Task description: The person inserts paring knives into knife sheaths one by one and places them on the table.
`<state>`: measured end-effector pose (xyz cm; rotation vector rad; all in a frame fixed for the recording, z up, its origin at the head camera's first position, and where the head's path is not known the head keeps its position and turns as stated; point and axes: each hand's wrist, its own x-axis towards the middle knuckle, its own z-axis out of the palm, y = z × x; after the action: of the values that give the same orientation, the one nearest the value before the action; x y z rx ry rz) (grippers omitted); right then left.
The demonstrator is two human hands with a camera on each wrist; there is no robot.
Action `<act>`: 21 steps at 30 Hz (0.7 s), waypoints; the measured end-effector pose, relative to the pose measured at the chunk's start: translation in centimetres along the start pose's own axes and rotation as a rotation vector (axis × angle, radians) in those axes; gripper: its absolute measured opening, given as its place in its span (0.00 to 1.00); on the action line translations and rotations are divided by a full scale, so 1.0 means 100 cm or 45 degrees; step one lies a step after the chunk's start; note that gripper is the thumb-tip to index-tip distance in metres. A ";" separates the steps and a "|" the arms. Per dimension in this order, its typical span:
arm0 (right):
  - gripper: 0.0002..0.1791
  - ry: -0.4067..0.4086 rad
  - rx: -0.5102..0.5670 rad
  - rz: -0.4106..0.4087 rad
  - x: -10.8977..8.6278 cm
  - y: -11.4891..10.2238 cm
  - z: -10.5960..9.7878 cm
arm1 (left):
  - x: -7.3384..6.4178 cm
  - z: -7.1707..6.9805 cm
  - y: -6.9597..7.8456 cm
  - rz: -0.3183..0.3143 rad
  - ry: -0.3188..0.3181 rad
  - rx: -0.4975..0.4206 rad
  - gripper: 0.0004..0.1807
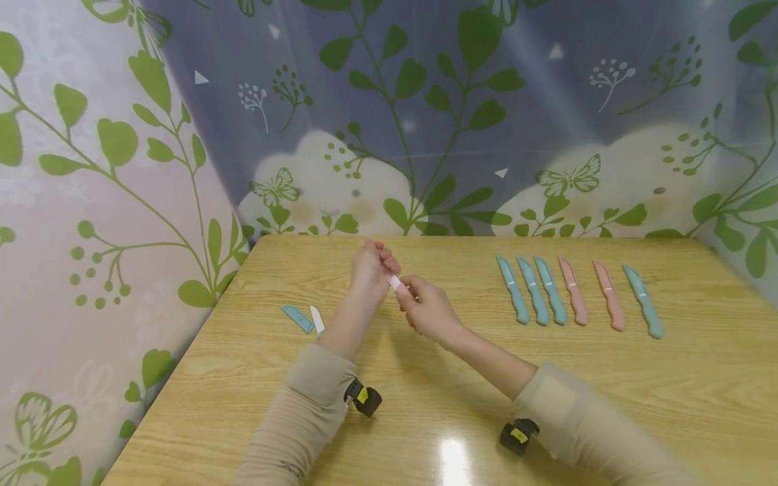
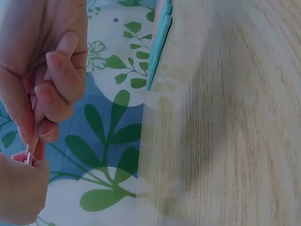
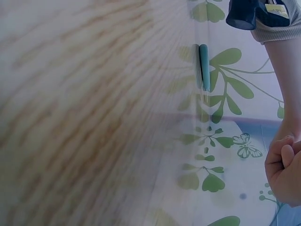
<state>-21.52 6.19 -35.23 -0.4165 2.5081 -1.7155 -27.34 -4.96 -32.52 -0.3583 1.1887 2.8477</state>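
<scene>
A small pink knife (image 1: 401, 289) with a white blade is held between both hands above the middle of the table. My right hand (image 1: 433, 312) pinches its handle. My left hand (image 1: 369, 271) grips the blade end, where a pink sheath is mostly hidden by the fingers; a short white stretch of blade shows between the hands. In the left wrist view, the left hand's curled fingers (image 2: 56, 101) wrap the slim pink piece, and the right hand (image 2: 21, 188) meets it below. The two hands also meet at the right edge of the right wrist view.
A teal sheath (image 1: 298, 318) lies at left beside an unsheathed white-bladed knife (image 1: 317, 318), whose handle is mostly hidden behind the left forearm. Several teal knives (image 1: 643, 304) and two pink knives (image 1: 609, 297) lie in a row at right on the wooden table (image 1: 425, 425). A patterned curtain hangs behind.
</scene>
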 end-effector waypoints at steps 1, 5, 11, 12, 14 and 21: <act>0.16 0.003 0.002 -0.002 0.000 0.000 0.000 | 0.000 0.000 -0.001 0.000 -0.002 0.006 0.19; 0.15 0.017 0.001 -0.008 0.001 0.000 -0.001 | 0.000 0.002 -0.003 0.005 0.003 0.025 0.19; 0.15 0.044 0.036 -0.016 0.001 0.001 -0.002 | -0.003 0.004 -0.005 0.012 -0.007 0.029 0.19; 0.15 0.049 0.044 -0.016 0.002 0.001 -0.002 | -0.003 0.005 -0.005 0.014 -0.012 0.032 0.19; 0.14 0.057 0.066 -0.008 0.002 0.001 -0.002 | -0.004 0.005 -0.005 0.015 -0.018 0.037 0.19; 0.13 0.057 0.139 0.023 0.002 0.000 -0.004 | -0.002 0.007 -0.007 0.004 -0.024 0.023 0.19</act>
<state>-21.80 6.47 -35.11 -0.3495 2.4251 -1.8646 -27.16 -3.99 -32.51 -0.3280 1.2117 2.8347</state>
